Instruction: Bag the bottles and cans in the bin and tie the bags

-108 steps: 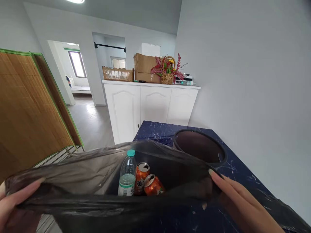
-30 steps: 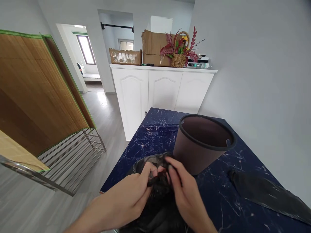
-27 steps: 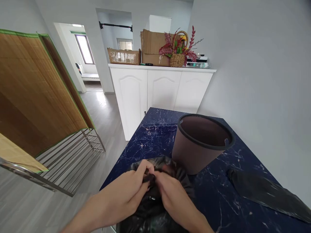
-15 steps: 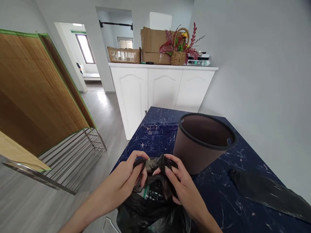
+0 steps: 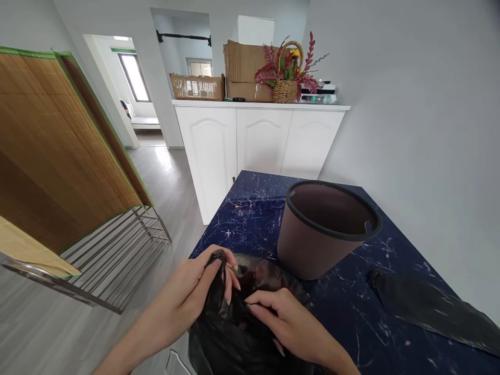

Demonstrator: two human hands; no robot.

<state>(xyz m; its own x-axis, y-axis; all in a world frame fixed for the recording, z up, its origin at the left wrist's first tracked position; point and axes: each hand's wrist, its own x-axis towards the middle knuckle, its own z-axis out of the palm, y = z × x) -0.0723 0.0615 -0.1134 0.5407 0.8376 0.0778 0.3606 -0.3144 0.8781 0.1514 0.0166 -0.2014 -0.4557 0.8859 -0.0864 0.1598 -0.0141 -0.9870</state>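
Note:
A filled black plastic bag [image 5: 234, 341] sits at the near edge of the dark blue marbled table [image 5: 250, 224]. My left hand [image 5: 203, 281] is closed on a bunched, twisted part of the bag's mouth. Lower and to the right, my right hand [image 5: 279, 317] pinches the bag's edge between thumb and forefinger. What the bag contains is mostly hidden under the film. Just beyond my right hand stands a brown bin [image 5: 312, 239] with a dark rim, upright, with no liner over its rim.
Another black plastic bag [image 5: 433, 307], lying flat, is on the table's right side. A metal rack [image 5: 128, 250] with a bamboo mat [image 5: 66, 156] stands at left. Behind the table, a white cabinet [image 5: 261, 140] carries cardboard boxes [image 5: 250, 67] and a flower basket [image 5: 286, 91].
My right hand has moved down toward me, drawing the bag's near edge over the opening. The green-and-white item seen inside is now covered. My left hand keeps its hold, slightly further left.

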